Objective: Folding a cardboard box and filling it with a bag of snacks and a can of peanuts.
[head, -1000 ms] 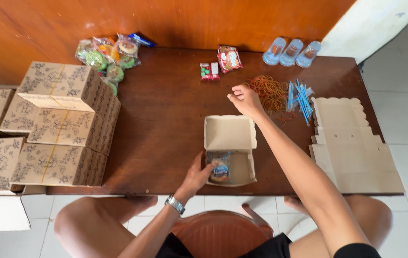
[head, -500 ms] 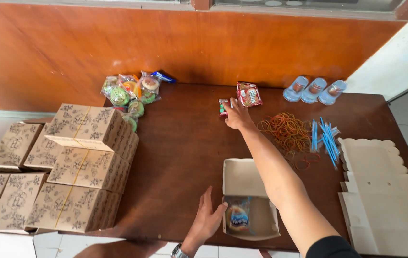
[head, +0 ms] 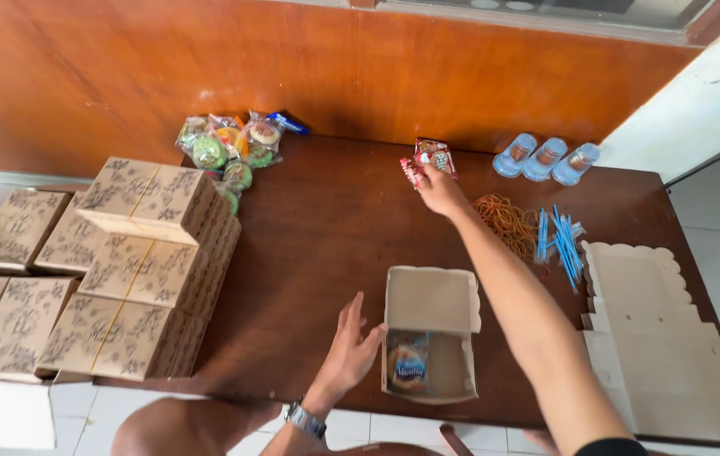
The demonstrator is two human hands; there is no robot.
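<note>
The right hand [head: 438, 187] is stretched to the far side of the brown table [head: 326, 228], its fingers pinched together on a small red snack packet [head: 411, 171]. Just beyond that hand lies a second red-and-white snack packet [head: 436, 155]; to its right sit three clear water cups [head: 547, 158], and nearer along the forearm a heap of rubber bands [head: 508, 221] beside blue-wrapped straws [head: 561, 241]. The left hand [head: 350, 350] is open, fingers spread apart, holding nothing, its fingertips against the left wall of an open cardboard box [head: 432, 331], which already holds a wrapped snack [head: 411, 363]. Left of that hand rise stacked patterned closed boxes [head: 145, 270]; beyond them is a pile of wrapped cakes [head: 229, 148]. Flat unfolded boxes [head: 655, 338] lie right of the forearm
</note>
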